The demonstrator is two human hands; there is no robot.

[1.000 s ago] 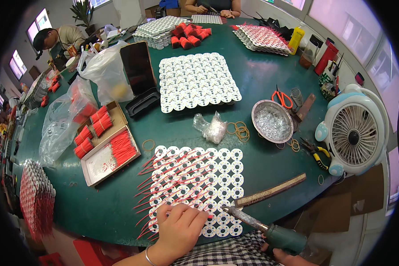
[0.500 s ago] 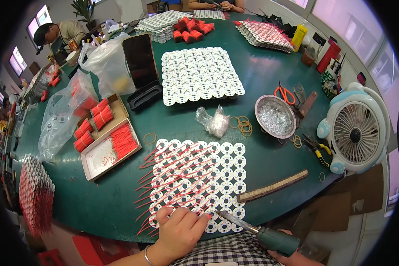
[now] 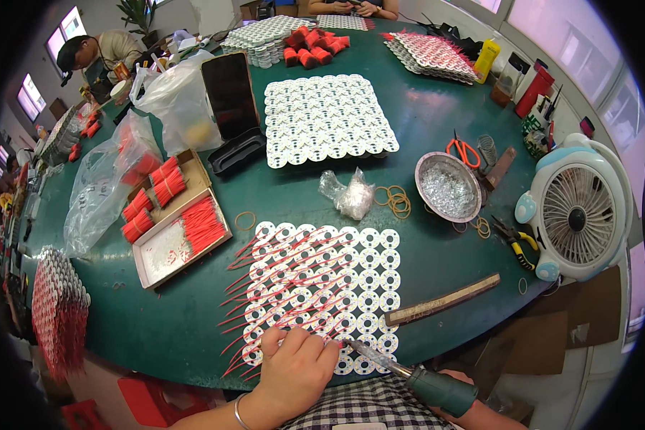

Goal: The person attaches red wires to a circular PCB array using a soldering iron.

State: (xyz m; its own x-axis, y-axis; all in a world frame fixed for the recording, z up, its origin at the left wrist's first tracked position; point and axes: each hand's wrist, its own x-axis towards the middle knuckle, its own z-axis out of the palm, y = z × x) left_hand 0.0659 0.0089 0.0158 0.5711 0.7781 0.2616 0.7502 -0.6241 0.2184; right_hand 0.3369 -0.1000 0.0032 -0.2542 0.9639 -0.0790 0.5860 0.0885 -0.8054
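In front of me lies a panel of round white circuit boards (image 3: 368,301), each with a hole in its middle, with thin red wires (image 3: 265,290) trailing left from many of them. My left hand (image 3: 297,365) rests over the lower rows, thumb and finger pinched together. A speck of red shows at the fingertips, seemingly a red wire's end. In my right hand (image 3: 460,378) is a soldering iron (image 3: 441,389) with a green handle. Its tip touches or nearly touches the boards beside my left fingertips; which of the two I cannot tell. The handle hides most of my right fingers.
A wooden strip (image 3: 444,299) lies right of the panel. Beyond are a metal bowl (image 3: 448,188), pliers (image 3: 516,244), a fan (image 3: 573,208) and a plastic bag (image 3: 355,195). A box of red wires (image 3: 183,240) sits left. White boards (image 3: 330,118) are stacked behind; other people work farther off.
The soldering iron has shifted slightly left, closer to my left fingertips. My left hand stays at nearly the same spot on the panel. The whole view has drifted a little.
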